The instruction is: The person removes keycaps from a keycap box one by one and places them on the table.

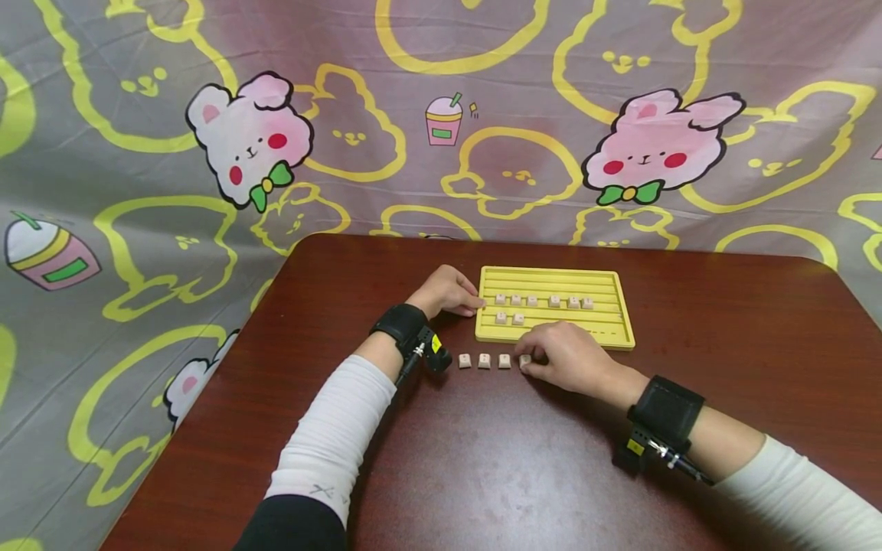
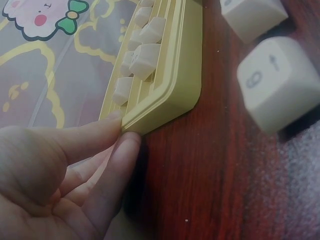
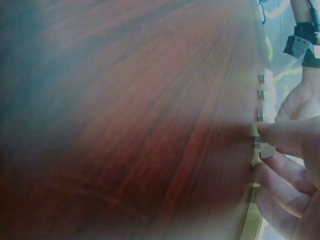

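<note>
My left hand [image 1: 448, 291] pinches the left edge of a yellow ridged tray [image 1: 599, 287] between thumb and finger; in the left wrist view the fingertips meet at its corner [image 2: 132, 125]. Pale keycaps [image 1: 516, 300] sit in two rows on the tray's ridges. In front of the tray, my right hand [image 1: 568, 356] pinches a keycap [image 1: 525, 360] at the right end of a short row on the table. That keycap [image 3: 267, 150] shows between thumb and fingers in the right wrist view. Three more keycaps [image 1: 485, 360] stand to its left, one marked with a digit and an arrow [image 2: 275, 85].
A dark reddish-brown table [image 1: 482, 474] lies under everything. Behind it and along the left hangs a grey cloth [image 1: 344, 176] printed with cartoon animals. Each wrist wears a black strap with a small camera [image 1: 436, 356].
</note>
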{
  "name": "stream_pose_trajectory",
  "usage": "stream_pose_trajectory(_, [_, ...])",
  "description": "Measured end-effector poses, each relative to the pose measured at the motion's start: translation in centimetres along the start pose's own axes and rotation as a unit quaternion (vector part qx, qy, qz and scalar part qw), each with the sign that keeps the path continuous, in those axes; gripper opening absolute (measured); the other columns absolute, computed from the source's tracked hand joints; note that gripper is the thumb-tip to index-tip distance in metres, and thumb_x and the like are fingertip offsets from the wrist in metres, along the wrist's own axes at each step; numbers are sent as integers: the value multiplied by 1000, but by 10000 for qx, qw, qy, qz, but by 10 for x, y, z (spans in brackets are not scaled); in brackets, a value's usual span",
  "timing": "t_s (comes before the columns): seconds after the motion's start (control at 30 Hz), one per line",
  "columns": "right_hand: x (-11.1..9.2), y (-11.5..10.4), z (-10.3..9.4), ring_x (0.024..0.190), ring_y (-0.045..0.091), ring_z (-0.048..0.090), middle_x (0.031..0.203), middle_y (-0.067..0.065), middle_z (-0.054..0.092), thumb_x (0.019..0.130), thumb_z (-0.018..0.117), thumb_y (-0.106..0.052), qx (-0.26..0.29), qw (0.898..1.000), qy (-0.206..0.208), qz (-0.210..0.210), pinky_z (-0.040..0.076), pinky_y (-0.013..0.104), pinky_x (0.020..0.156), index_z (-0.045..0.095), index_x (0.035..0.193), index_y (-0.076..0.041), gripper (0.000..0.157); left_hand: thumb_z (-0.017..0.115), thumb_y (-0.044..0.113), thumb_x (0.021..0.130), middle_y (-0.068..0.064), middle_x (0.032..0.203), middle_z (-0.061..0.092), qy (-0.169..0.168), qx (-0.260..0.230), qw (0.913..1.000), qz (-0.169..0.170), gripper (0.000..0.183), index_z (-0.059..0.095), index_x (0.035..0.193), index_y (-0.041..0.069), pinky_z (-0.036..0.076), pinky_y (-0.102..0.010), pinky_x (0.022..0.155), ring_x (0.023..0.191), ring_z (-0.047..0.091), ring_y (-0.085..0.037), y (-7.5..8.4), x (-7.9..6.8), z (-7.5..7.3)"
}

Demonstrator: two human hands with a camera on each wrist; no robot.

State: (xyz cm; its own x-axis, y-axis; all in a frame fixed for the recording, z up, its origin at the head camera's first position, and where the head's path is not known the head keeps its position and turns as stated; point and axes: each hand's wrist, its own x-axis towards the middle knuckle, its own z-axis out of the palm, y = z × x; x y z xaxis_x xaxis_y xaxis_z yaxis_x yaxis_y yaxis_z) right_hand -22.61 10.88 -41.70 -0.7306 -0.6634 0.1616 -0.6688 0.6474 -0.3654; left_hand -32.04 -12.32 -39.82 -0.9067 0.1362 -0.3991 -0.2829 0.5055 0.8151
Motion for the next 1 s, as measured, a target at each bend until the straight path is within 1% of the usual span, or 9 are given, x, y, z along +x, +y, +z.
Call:
stream_pose_trajectory(0.37, [-1,0,0,75,3,63,87,-12,70,84,79,-21,-128,9999,69,-77,54,22,65,75,97,-24,14,78,3,83,-15,94,65,30,-40,9999,-113,26,70,105,-7,64,-26,65,60,66,-11,1,2,0])
stream_pose_trajectory(0.6, [0,1,-8,81,5,67,94,-12,73,85,80,-26,-139,9999,-17,-24,58,25,69,76,100,-26,16,78,3,83,-16,97,67,24,-58,9999,-120,25,70,105,-7,64,-26,66,60,67,-11,0,3,0])
stream_pose_trajectory(0.73, [1,1,-13,80,9,68,93,-7,74,84,80,-26,-194,9998,79,-46,58,27,68,76,99,-21,17,78,3,83,-17,98,67,13,-47,9999,-111,25,70,105,-7,64,-26,67,60,67,-11,0,2,-1])
stream_pose_trajectory(0.87, [4,3,-19,80,13,69,94,-2,75,83,81,-25,-285,9993,220,-87,60,30,67,75,101,-14,22,78,4,83,-15,96,66,-9,-60,9999,-94,26,70,105,-7,65,-27,68,60,67,-12,-1,2,-1])
stream_pose_trajectory(1.0, [8,4,-25,81,14,70,98,0,75,83,82,-26,-342,9990,283,10,60,31,68,76,104,-12,26,78,4,83,-13,92,66,-28,-60,10000,-73,26,70,105,-7,65,-28,70,61,67,-12,0,2,-1])
